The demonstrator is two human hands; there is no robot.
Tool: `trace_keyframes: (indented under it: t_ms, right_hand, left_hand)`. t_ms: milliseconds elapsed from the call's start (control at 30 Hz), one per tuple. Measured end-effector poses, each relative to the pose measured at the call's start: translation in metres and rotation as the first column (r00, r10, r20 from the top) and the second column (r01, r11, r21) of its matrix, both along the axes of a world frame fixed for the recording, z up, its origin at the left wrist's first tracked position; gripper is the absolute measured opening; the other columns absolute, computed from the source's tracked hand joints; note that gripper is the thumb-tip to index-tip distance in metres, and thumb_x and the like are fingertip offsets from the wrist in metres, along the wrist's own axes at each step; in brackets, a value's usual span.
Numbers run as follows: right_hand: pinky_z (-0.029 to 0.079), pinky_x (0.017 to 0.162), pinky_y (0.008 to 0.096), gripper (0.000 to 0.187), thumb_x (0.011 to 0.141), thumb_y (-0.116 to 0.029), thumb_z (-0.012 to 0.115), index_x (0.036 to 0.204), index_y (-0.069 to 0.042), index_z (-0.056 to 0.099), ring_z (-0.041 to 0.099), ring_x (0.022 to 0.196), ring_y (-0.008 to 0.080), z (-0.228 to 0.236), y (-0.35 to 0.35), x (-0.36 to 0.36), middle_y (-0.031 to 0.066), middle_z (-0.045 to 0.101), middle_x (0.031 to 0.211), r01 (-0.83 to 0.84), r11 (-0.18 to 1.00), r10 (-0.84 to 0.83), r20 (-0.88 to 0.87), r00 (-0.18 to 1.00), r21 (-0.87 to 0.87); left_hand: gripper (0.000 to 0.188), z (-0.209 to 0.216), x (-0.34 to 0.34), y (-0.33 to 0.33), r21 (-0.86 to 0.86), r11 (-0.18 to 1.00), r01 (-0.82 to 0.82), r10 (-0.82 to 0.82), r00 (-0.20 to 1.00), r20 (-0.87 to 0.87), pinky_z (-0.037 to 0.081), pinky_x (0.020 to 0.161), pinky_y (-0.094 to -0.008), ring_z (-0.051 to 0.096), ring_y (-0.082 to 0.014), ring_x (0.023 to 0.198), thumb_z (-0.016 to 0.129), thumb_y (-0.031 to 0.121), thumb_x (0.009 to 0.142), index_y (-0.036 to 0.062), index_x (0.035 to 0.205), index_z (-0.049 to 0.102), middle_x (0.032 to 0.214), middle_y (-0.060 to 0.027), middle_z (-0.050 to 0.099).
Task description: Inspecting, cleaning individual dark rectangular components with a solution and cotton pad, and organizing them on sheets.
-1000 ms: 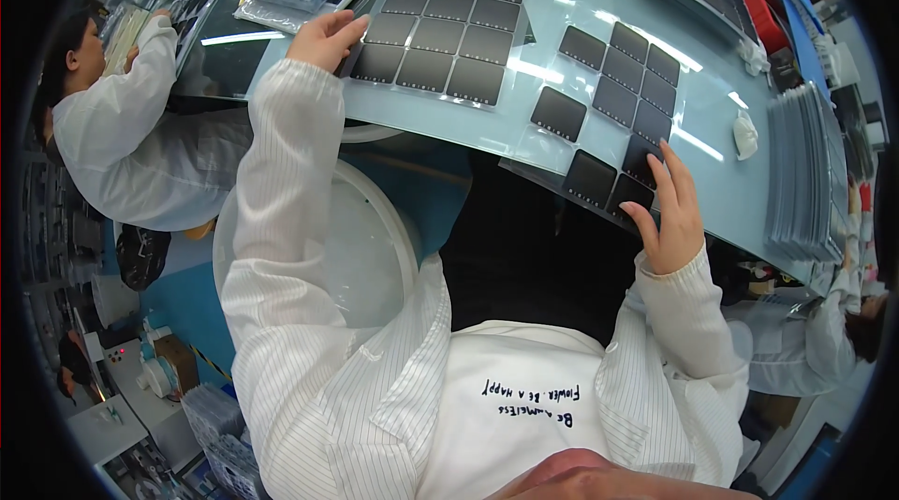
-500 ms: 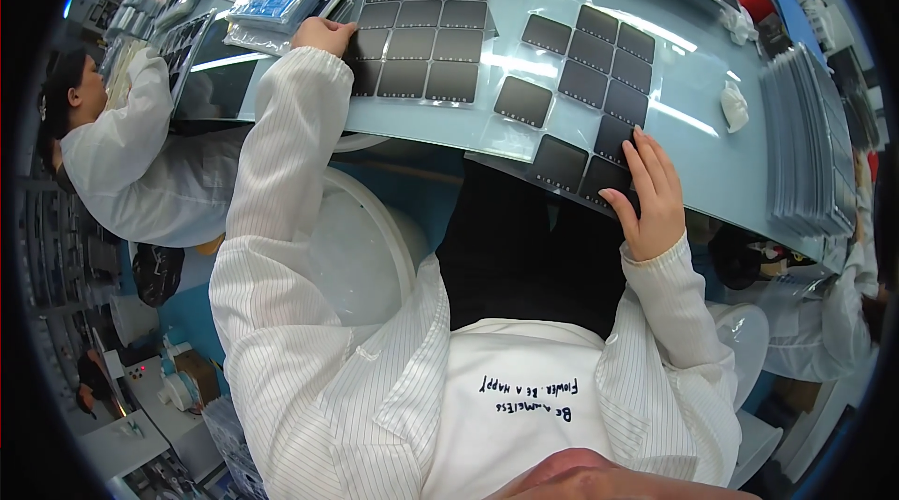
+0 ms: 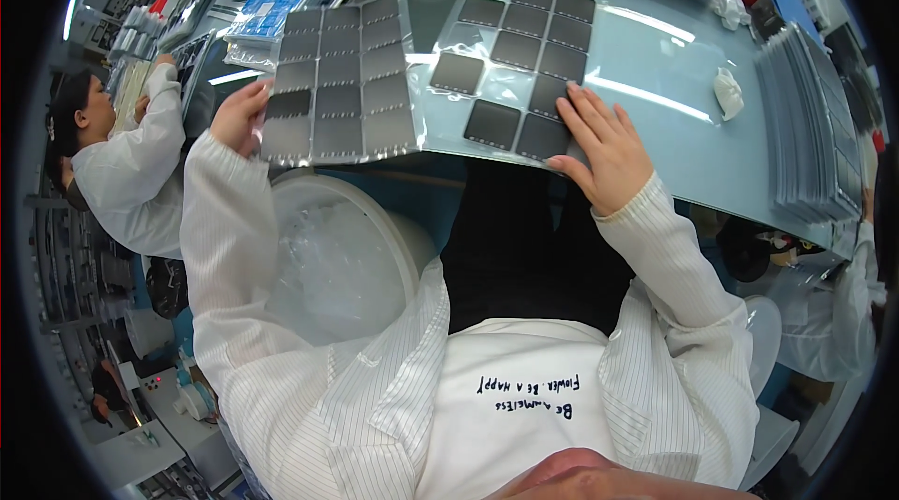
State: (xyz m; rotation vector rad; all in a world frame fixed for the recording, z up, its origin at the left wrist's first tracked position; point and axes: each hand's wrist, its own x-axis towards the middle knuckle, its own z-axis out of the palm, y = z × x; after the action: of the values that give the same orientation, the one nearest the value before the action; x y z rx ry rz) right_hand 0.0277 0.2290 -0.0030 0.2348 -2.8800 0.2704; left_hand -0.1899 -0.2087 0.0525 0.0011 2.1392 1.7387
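My left hand (image 3: pixel 245 116) pinches the left edge of a clear film sheet (image 3: pixel 339 67) filled with rows of dark grey rounded squares. That sheet is tilted, and its near edge hangs past the table edge above a white bucket. To the right, a second clear sheet (image 3: pixel 521 49) lies on the glass-topped table (image 3: pixel 674 125) with dark squares in part of its grid and bare gaps between some. My right hand (image 3: pixel 607 149) rests on its near right corner, fingers outstretched and holding nothing.
The white bucket (image 3: pixel 398 228) holds clear film below the table's edge. Blue-and-white packs (image 3: pixel 272 11) lie at the back left. A stack of clear sheets (image 3: pixel 810 125) and a crumpled white tissue (image 3: pixel 729 94) are on the right. A co-worker (image 3: pixel 122 163) sits at left.
My left hand has come nearer and to the left, lifting and tilting the full sheet off the table. The right hand and the gapped sheet have shifted left and farther away.
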Motion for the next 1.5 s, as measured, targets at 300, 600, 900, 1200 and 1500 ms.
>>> trace_keyframes:
  t_ms: [300,600,900,1200,1500]
  right_hand:
    - [0.022,0.112,0.0467,0.068,0.09,-0.052,0.049,0.141,-0.01,0.036,0.026,0.139,0.0206,-0.019,-0.025,-0.046,0.0065,0.029,0.15,-0.118,0.99,0.118,0.007,0.993,0.078]
    - [0.052,0.077,0.0363,0.038,0.082,-0.024,0.071,0.106,0.004,0.061,0.064,0.092,0.0268,0.004,-0.048,-0.013,0.0154,0.066,0.104,-0.3,0.65,0.319,-0.107,0.942,-0.698]
    - [0.049,0.089,0.0353,0.096,0.074,-0.043,0.075,0.147,-0.01,0.021,0.055,0.111,0.0252,-0.003,-0.097,0.056,0.0178,0.046,0.135,0.483,-0.316,0.928,-0.16,0.338,-0.817]
    - [0.057,0.068,0.0447,0.039,0.1,-0.027,0.04,0.119,0.005,0.049,0.064,0.092,0.039,0.048,-0.036,0.075,0.0253,0.061,0.108,-0.093,-0.553,0.165,-0.219,0.962,-0.828]
    - [0.057,0.06,0.038,0.02,0.097,-0.009,0.046,0.11,0.006,0.045,0.068,0.074,0.0339,0.063,0.0,0.109,0.0215,0.064,0.091,-0.035,-0.156,-0.055,-0.027,0.998,-0.987]
  left_hand:
    - [0.04,0.055,0.12,0.023,0.151,0.983,-0.109,0.116,0.993,-0.039,0.048,0.079,-0.0193,0.061,-0.0091,0.094,0.047,0.01,0.096,-0.0008,0.134,0.043,0.113,-0.0071,0.062]
    - [0.041,0.076,0.114,0.052,0.225,0.974,-0.028,0.077,0.974,-0.212,0.047,0.089,-0.0238,0.06,-0.0132,0.104,0.045,0.009,0.096,-0.0021,0.136,0.041,0.121,-0.01,0.059]
    - [0.04,0.102,0.131,0.168,0.321,0.938,0.131,0.031,0.891,-0.453,0.044,0.079,-0.0173,0.059,-0.007,0.092,0.045,0.008,0.096,-0.0032,0.135,0.042,0.115,-0.0098,0.062]
    - [0.047,0.08,0.147,0.223,0.565,0.748,0.347,-0.136,0.914,-0.382,0.045,0.088,-0.0203,0.06,-0.0109,0.099,0.039,0.006,0.096,-0.0043,0.141,0.03,0.121,-0.0131,0.058]
    - [0.051,0.023,0.15,0.244,0.57,0.789,0.231,-0.224,0.971,-0.085,0.052,0.057,-0.0231,0.059,-0.0087,0.065,0.044,0.012,0.096,-0.0014,0.142,0.026,0.088,-0.0071,0.065]
